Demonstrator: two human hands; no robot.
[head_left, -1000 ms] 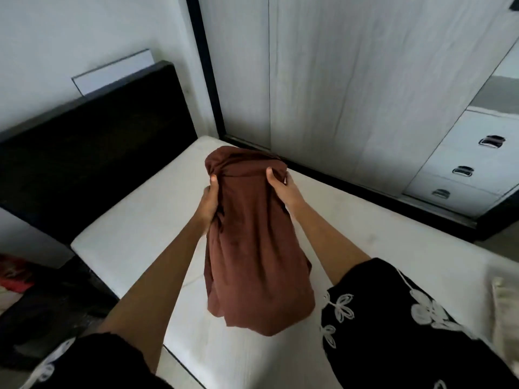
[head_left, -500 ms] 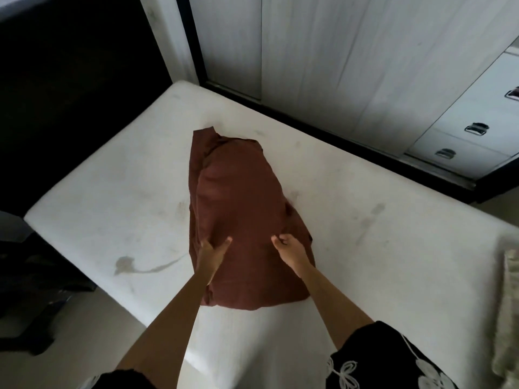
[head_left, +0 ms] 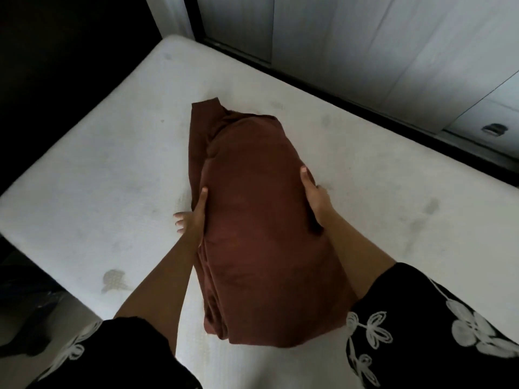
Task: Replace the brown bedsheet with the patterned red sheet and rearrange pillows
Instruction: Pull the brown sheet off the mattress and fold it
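Observation:
The brown bedsheet (head_left: pixel 252 220) lies folded into a long thick bundle on the bare white mattress (head_left: pixel 98 178). My left hand (head_left: pixel 193 217) holds its left edge, thumb on top and fingertips showing on the mattress beside it. On the opposite edge my right hand (head_left: pixel 314 200) grips the bundle, thumb lying over the fabric and fingers tucked at the side. One loose flap of the sheet sticks out at the far left corner. No red patterned sheet or pillow is in view.
A dark headboard (head_left: pixel 70 66) rises at the left end of the mattress. Grey wardrobe doors (head_left: pixel 365 37) and drawers with metal handles (head_left: pixel 494 129) stand behind the bed. The mattress carries several faint stains, and dark floor clutter (head_left: pixel 28 318) sits at lower left.
The brown bedsheet, held up in the air a second ago, came down onto the mattress. My hands then slid from its top to its two side edges.

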